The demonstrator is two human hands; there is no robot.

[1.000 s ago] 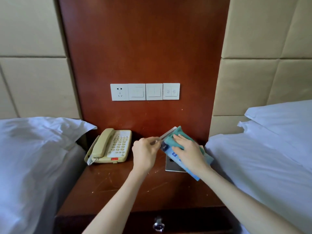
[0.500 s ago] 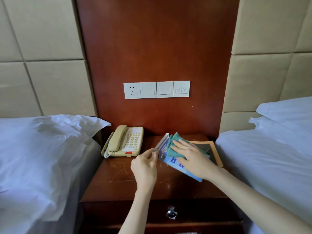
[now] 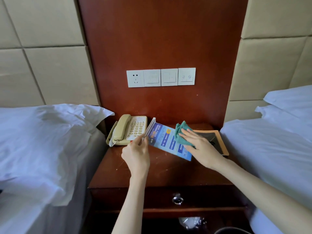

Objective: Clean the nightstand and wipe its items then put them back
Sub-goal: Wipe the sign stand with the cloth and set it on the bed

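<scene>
A blue printed sign card [image 3: 166, 141] in a clear stand is held tilted above the dark wooden nightstand [image 3: 162, 171]. My left hand [image 3: 136, 156] pinches its left edge. With straight fingers my right hand [image 3: 200, 147] presses a teal cloth [image 3: 181, 134] onto the card's face. A beige telephone [image 3: 128, 130] sits at the back left of the nightstand. A dark booklet with an orange border [image 3: 217, 141] lies at the back right, partly under my right hand.
White-sheeted beds [image 3: 42, 149] [image 3: 270, 144] flank the nightstand on both sides. A socket and switch panel [image 3: 161, 77] is on the wooden wall panel behind. The drawer below has a metal ring pull [image 3: 176, 199]. A bin rim [image 3: 233, 231] shows at the bottom.
The card has turned so that more of its blue face shows. My right hand has slid the cloth to the right across it. The view has shifted.
</scene>
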